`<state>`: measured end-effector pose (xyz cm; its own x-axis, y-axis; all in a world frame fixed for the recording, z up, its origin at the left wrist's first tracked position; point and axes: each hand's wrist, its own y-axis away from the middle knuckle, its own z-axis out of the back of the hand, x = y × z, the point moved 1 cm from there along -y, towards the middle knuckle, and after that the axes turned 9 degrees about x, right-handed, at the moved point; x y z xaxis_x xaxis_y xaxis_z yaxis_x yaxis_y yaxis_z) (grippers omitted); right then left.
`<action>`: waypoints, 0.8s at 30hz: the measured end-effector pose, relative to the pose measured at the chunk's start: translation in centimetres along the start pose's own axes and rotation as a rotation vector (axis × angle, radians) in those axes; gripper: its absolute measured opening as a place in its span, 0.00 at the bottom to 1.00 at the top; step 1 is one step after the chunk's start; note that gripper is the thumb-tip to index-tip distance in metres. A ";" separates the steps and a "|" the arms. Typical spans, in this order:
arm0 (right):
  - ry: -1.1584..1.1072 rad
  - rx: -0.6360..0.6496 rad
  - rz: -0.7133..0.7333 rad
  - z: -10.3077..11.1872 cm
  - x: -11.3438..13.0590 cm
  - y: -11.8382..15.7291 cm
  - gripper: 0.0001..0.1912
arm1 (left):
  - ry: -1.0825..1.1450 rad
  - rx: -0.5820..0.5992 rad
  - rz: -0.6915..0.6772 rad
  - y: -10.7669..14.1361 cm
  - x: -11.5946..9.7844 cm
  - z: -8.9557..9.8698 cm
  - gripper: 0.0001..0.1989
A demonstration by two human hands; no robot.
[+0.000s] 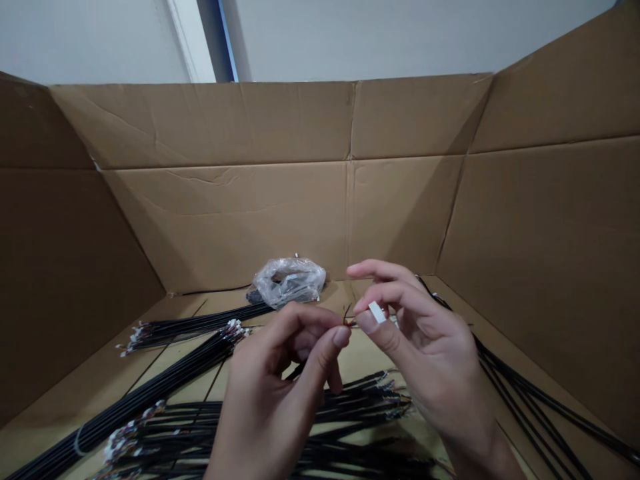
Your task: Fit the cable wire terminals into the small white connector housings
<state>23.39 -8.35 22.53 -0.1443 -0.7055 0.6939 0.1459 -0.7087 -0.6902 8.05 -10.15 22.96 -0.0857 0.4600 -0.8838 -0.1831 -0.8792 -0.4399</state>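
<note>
Left hand (285,380) pinching thin wire ends (346,319), right hand (425,347) closed on a small white connector (377,312) just beside them, both up over the cardboard box (225,220) — leads that fine could bend or slip if either pinch loosens, and black cable bundles (185,327) lie right below

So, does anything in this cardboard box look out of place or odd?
Only mildly: the crumpled clear plastic bag looks odd because it lies apart from the bundled black cables, at the foot of the box's back wall.
</note>
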 end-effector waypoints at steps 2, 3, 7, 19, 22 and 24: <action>-0.008 -0.022 -0.003 0.0 0.1 0.0 0.07 | -0.008 0.006 -0.002 0.0 0.1 0.0 0.05; -0.011 -0.021 -0.007 0.0 0.1 0.0 0.07 | -0.011 0.005 -0.004 -0.1 0.2 0.0 0.05; 0.000 0.013 -0.032 -0.3 0.0 0.1 0.04 | -0.023 -0.024 0.016 -0.2 0.3 0.3 0.05; 0.000 -0.008 -0.002 -0.2 0.2 0.3 0.07 | -0.035 -0.017 -0.024 0.3 0.0 0.2 0.05; -0.020 0.006 -0.023 0.0 0.2 0.1 0.06 | -0.052 -0.028 -0.045 0.2 0.0 0.3 0.05; -0.041 0.043 -0.036 0.2 0.2 0.1 0.05 | -0.074 -0.056 -0.068 0.0 0.1 0.4 0.05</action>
<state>23.57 -8.50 22.65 -0.1101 -0.6786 0.7262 0.1837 -0.7320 -0.6561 7.65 -10.08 22.96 -0.1470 0.5252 -0.8382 -0.1358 -0.8501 -0.5088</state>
